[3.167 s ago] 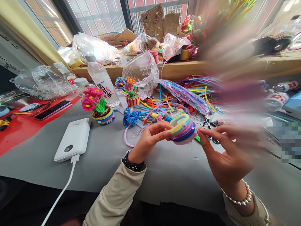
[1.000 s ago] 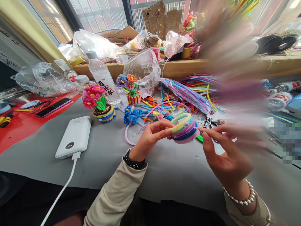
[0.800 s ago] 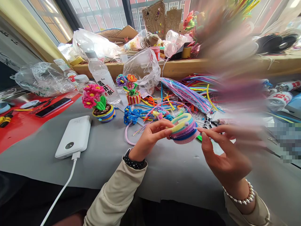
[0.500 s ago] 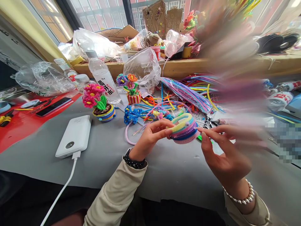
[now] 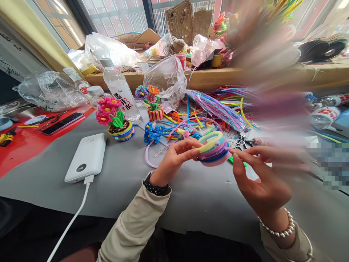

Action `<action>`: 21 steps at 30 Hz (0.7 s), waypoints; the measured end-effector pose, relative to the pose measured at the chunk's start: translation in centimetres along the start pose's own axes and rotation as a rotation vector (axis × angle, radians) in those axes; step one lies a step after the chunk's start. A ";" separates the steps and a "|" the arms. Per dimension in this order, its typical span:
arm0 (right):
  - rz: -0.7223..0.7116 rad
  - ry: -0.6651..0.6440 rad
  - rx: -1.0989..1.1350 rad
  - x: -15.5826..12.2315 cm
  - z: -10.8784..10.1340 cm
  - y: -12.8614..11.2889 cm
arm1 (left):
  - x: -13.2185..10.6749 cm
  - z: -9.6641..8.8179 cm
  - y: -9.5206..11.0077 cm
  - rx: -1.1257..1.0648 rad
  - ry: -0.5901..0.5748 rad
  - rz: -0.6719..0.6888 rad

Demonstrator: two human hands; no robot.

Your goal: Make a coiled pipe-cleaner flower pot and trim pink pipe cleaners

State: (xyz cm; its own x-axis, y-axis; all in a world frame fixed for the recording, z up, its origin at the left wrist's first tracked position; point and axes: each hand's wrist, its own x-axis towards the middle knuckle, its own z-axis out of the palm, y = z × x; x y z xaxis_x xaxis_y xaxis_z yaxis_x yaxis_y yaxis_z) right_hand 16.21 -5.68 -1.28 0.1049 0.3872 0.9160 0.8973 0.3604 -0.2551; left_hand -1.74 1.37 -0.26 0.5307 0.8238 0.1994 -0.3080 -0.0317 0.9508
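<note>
My left hand (image 5: 180,154) pinches the left rim of a small round pot (image 5: 214,151) coiled from fuzzy pipe cleaners in yellow, mint, purple, blue and pink bands. It is held above the table, its opening tilted up. At the pot's right side is my right hand (image 5: 261,174), thumb and index finger closed in a pinch at the purple band. What lies between those fingertips is too small to make out. Behind the pot lie blue pipe-cleaner flowers (image 5: 153,133) and a bundle of pipe cleaners (image 5: 215,107) in clear wrap. Scissors (image 5: 241,141) lie just beyond my right hand.
To the left stand a pink pipe-cleaner flower pot (image 5: 120,131), a water bottle (image 5: 120,91) and a white power bank (image 5: 86,157) with its cable. A striped pot (image 5: 155,114) with flowers stands farther back. A large blur covers the right side. A cluttered ledge (image 5: 131,79) runs behind.
</note>
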 end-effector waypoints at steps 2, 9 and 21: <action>0.008 0.001 0.009 0.2 -0.1 -0.1 | 0.0 0.0 0.0 -0.002 -0.005 0.007; -0.011 -0.008 -0.021 1.7 -0.7 -0.4 | 0.0 0.1 0.0 -0.012 -0.011 0.025; 0.030 -0.038 0.055 1.0 -0.4 0.0 | -0.1 0.1 0.2 -0.016 -0.002 0.018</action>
State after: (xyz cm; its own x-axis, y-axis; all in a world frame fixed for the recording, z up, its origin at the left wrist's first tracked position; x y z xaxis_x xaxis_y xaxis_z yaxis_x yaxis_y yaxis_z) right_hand 16.48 -5.61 -0.24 0.1141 0.4304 0.8954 0.8687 0.3941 -0.3001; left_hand -1.76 1.18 -0.11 0.5267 0.8219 0.2170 -0.3299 -0.0377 0.9433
